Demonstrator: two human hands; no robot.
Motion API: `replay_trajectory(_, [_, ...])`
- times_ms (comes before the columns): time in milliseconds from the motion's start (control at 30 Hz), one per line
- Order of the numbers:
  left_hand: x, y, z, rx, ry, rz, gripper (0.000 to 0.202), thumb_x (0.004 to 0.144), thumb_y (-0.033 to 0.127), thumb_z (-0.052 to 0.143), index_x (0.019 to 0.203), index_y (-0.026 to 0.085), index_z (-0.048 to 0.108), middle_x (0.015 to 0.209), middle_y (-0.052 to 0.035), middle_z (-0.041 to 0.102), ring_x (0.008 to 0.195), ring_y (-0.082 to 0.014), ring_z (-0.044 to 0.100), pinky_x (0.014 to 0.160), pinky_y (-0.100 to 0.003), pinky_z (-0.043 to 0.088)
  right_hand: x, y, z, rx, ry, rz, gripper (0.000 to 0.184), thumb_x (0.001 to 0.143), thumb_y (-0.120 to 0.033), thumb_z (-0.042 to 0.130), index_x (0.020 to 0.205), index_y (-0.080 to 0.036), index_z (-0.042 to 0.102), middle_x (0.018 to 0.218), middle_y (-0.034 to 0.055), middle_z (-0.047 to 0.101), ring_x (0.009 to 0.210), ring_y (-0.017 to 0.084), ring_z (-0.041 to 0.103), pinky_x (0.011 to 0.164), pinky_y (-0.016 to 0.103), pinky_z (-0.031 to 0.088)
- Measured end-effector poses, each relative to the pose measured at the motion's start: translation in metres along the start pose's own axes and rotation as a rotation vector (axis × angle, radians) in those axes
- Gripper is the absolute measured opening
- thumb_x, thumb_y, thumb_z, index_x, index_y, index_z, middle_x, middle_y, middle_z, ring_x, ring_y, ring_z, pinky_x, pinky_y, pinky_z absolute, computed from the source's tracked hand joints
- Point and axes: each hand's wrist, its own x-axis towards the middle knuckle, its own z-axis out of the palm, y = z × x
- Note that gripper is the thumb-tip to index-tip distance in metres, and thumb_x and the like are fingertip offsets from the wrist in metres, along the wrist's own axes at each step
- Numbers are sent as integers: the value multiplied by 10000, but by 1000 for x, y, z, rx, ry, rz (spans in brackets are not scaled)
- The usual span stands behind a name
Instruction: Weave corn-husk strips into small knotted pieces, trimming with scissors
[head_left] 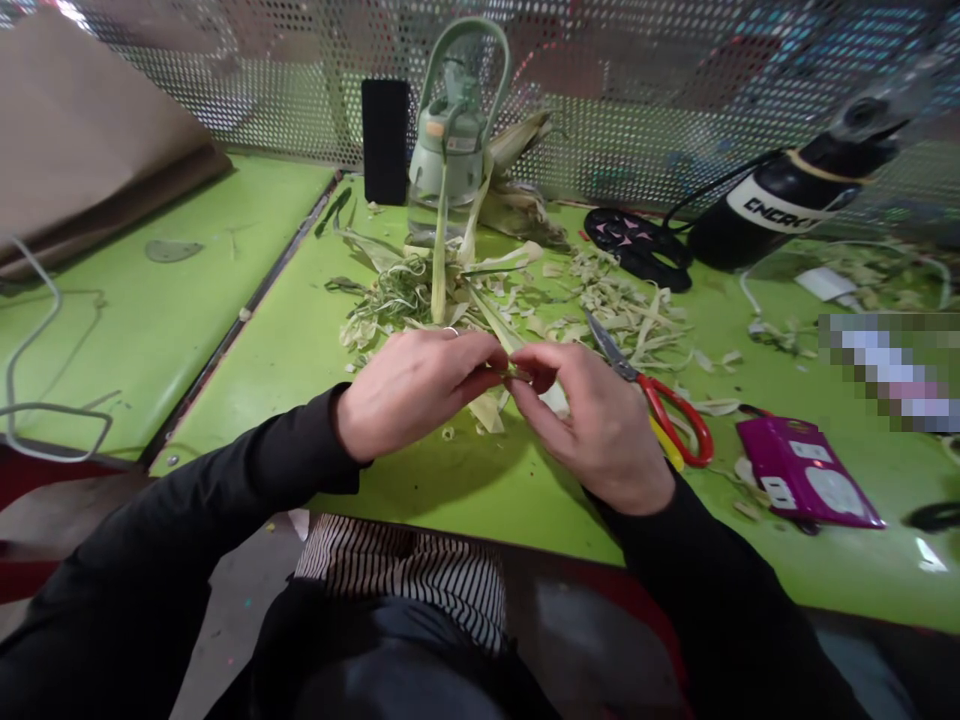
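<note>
My left hand [409, 390] and my right hand [592, 425] meet over the green table [465, 490], fingertips pinched together on a pale leaf strip [491, 408] that hangs down between them. Long pale green strips [439, 265] rise from the hands toward the back. A heap of cut leaf scraps [622, 310] lies just beyond the hands. Red-handled scissors [664, 405] lie on the table right beside my right hand, blades pointing away.
A pale green water bottle [454, 130] and a black box [385, 140] stand at the back by the perforated screen. A black bottle [795, 195] lies at the right, a purple card pack [806, 470] near the front right. Cables [45, 400] cross the left table.
</note>
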Motion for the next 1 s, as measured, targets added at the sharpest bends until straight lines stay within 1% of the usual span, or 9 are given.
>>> replay_trajectory(100, [1, 2, -5, -6, -25, -2, 124, 908, 265, 635, 951, 166, 696, 828, -27, 754, 703, -130, 683, 587, -214, 437, 0, 2, -1, -103, -3, -99, 65, 947, -158, 538, 986, -179, 586, 830, 57, 672, 744, 189, 617, 690, 322, 505])
replay_trajectory(167, [2, 3, -8, -24, -49, -9, 100, 895, 249, 649, 926, 168, 699, 811, -17, 746, 700, -124, 675, 595, -211, 433, 0, 2, -2, -118, 0, -138, 41, 945, -149, 549, 960, -172, 580, 824, 62, 676, 744, 190, 610, 698, 322, 501])
replay_trajectory(300, [4, 3, -11, -45, -98, -29, 81, 890, 221, 641, 882, 160, 694, 754, -4, 716, 673, -108, 649, 602, -205, 426, 1, 1, -2, -101, -10, -168, 34, 937, -141, 565, 965, -152, 580, 830, 74, 686, 746, 193, 614, 708, 325, 503])
replay_trajectory(467, [2, 2, -9, -13, -92, -35, 74, 879, 220, 651, 873, 154, 685, 790, -18, 707, 684, -117, 629, 603, -221, 412, 3, -1, -2, -79, -25, -180, 29, 948, -162, 557, 972, -164, 573, 833, 67, 683, 750, 190, 621, 703, 318, 505])
replay_trajectory(667, [0, 5, -8, 57, -74, -19, 98, 904, 228, 613, 901, 155, 679, 801, -29, 703, 697, -132, 629, 560, -225, 376, 0, 0, 0, -90, -22, -112, 59, 965, -189, 528, 972, -160, 578, 821, 68, 669, 754, 195, 624, 704, 318, 509])
replay_trajectory(833, [1, 5, -8, 19, -51, -32, 84, 891, 217, 622, 894, 157, 682, 798, -20, 707, 679, -118, 622, 575, -219, 394, -1, -2, -1, -76, -14, -66, 77, 961, -203, 544, 996, -172, 605, 851, 61, 687, 787, 198, 644, 742, 328, 526])
replay_trajectory(900, [2, 4, -9, -43, -47, -62, 73, 881, 210, 633, 887, 155, 681, 786, -13, 709, 658, -104, 613, 591, -211, 410, 0, -2, -3, -7, -6, -7, 104, 940, -207, 590, 1036, -174, 613, 900, 61, 707, 804, 191, 663, 750, 323, 541])
replay_trajectory(1000, [4, 2, -10, -138, -50, -125, 84, 867, 227, 651, 857, 147, 673, 745, -8, 701, 614, -92, 592, 575, -204, 414, -1, 0, -3, 184, 12, 161, 219, 906, -248, 655, 1113, -194, 609, 964, 53, 717, 801, 174, 682, 745, 313, 562])
